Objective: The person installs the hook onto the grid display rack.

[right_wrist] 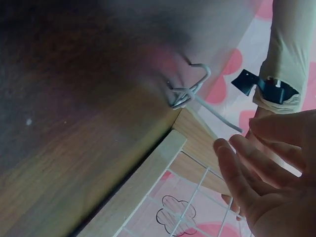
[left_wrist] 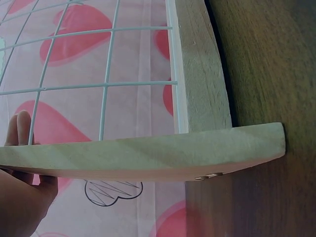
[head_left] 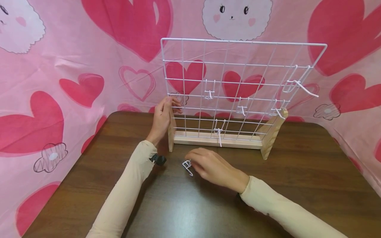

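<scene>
A white wire grid panel (head_left: 214, 87) stands in a pale wooden stand (head_left: 217, 138). My left hand (head_left: 163, 114) grips the stand's left side piece near its top. In the left wrist view, the fingers (left_wrist: 23, 126) of that hand come round past the wooden edge beside the grid. A loose white wire hook (head_left: 187, 167) rests on the table in front of the stand. My right hand (head_left: 208, 165) is beside it. In the right wrist view, its thumb and fingers are apart, close to the hook's prong (right_wrist: 219, 114); no grip on it shows.
Several white hooks hang on the grid, among them a low middle one (head_left: 219, 130) and a long one (head_left: 297, 82) at upper right, whose prong sticks out forward. The brown table (head_left: 166, 205) meets a pink heart-print cloth (head_left: 119, 49) behind and at both sides.
</scene>
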Demonstrator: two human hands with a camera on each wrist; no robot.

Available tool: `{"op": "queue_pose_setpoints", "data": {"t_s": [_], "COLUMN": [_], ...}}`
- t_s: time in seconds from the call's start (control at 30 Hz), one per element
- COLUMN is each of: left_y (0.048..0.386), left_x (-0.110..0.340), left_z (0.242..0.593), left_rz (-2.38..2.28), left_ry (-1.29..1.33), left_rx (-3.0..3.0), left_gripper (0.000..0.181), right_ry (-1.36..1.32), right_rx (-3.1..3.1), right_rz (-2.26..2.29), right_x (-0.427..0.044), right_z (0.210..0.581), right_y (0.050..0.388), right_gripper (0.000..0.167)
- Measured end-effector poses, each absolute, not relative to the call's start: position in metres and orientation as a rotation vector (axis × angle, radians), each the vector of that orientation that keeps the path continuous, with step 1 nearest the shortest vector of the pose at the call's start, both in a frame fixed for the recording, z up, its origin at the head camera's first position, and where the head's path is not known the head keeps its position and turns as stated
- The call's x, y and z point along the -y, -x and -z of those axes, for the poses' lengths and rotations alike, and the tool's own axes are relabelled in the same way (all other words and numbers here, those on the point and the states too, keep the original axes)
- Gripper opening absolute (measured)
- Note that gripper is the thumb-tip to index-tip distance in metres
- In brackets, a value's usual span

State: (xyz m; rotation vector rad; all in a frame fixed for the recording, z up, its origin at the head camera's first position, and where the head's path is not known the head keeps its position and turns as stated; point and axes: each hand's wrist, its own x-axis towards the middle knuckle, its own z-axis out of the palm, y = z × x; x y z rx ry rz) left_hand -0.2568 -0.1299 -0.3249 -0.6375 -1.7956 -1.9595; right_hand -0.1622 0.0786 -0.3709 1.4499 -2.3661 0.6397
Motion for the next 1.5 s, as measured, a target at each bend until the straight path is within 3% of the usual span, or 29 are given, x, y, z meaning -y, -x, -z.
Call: {"op": "queue_pose_setpoints", "data": {"t_s": [0.77,1.13,1.5], "left_y": [0.257,0.258,0.278], "left_x": [0.129,0.129,0.132], "left_z": [0.326,0.326,0.345], "left_rz": [1.952,1.944,1.944], "left_ry": [0.624,0.618,0.602], "left_rx": [1.768,1.783,1.780], "left_gripper": [0.037,0.037,0.040], "right_ry": [-1.423,-1.335,-1.224], "right_rx": [2.544,2.568,2.460], "right_rz": [-0.603,-1.140,-1.383], "right_x": [-0.076,-0.082,-0.086], "right_z": [0.379,0.372,0.363], "right_y": [0.180,0.177,0.169], "right_gripper": [0.008,0.004,0.006]}}
